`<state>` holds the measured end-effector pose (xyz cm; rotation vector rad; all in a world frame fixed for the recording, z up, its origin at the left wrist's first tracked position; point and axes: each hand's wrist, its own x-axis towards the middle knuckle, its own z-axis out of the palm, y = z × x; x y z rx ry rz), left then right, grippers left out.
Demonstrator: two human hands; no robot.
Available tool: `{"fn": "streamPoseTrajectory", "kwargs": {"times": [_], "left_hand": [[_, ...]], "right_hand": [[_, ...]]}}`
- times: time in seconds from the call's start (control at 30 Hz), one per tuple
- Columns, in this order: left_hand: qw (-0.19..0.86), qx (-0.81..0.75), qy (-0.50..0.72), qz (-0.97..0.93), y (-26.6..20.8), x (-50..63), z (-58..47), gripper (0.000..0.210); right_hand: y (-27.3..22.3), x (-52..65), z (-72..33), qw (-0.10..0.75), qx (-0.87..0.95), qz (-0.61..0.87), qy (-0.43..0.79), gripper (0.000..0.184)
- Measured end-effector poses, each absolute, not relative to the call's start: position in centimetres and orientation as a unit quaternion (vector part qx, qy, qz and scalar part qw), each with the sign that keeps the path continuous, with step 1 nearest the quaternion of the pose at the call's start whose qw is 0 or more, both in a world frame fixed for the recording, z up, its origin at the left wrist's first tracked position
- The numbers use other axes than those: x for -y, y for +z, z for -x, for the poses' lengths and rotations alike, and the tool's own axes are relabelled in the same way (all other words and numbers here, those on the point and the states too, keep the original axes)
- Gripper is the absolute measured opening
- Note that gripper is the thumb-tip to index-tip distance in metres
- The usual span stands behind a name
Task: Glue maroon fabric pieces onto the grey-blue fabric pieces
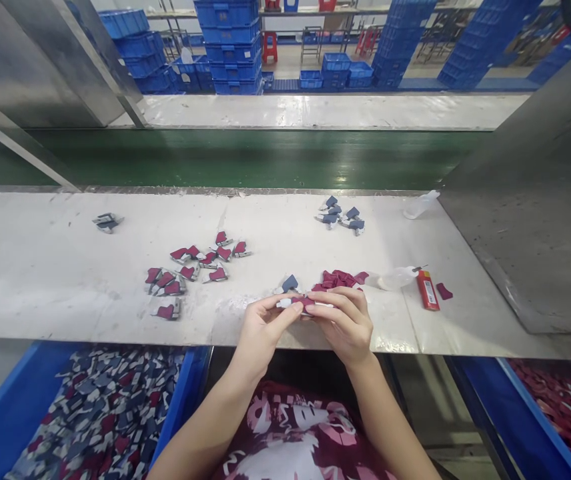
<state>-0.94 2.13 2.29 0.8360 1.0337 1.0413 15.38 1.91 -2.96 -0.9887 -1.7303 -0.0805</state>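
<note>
Pinching a maroon-and-white piece (305,302) at the frame's lower centre, the left hand (263,327) and right hand (348,325) seem to be aligning or pressing it; the next move calls for a steady grip. The worktop (280,230) has its near edge close by, with bare room mid-frame between the maroon-topped cluster (171,288) and blue-topped group (330,219).

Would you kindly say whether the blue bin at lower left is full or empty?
The blue bin holds plenty: blue, maroon and grey pieces lie massed between its walls. Brimful or not, I cannot tell.
</note>
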Motion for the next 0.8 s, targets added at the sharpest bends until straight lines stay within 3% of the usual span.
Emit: {"fn": "streamPoseTrajectory", "kwargs": {"times": [0.3, 0.43, 0.67, 0.8], "left_hand": [[0.612, -0.522, 0.443, -0.395, -0.5, -3.4, 2.5, 0.028], [0.498, -0.567, 0.433, -0.492, -2.0, -4.7, 4.5, 0.036], [0.269, -0.638, 0.37, -0.619, -3.8, -6.9, 7.3, 0.022], [0.234, -0.641, 0.34, -0.647, -4.0, -7.1, 7.4, 0.023]], "right_hand": [[-3.7, -2.4, -15.0, 0.484, 0.759, 0.435, 0.023, 0.026], [-4.1, -1.7, -17.7, 0.497, 0.709, 0.501, -0.013, 0.03], [-4.7, -0.8, -24.0, 0.537, 0.53, 0.637, -0.155, 0.018], [-4.8, -0.8, -25.6, 0.572, 0.411, 0.692, -0.155, 0.022]]}}
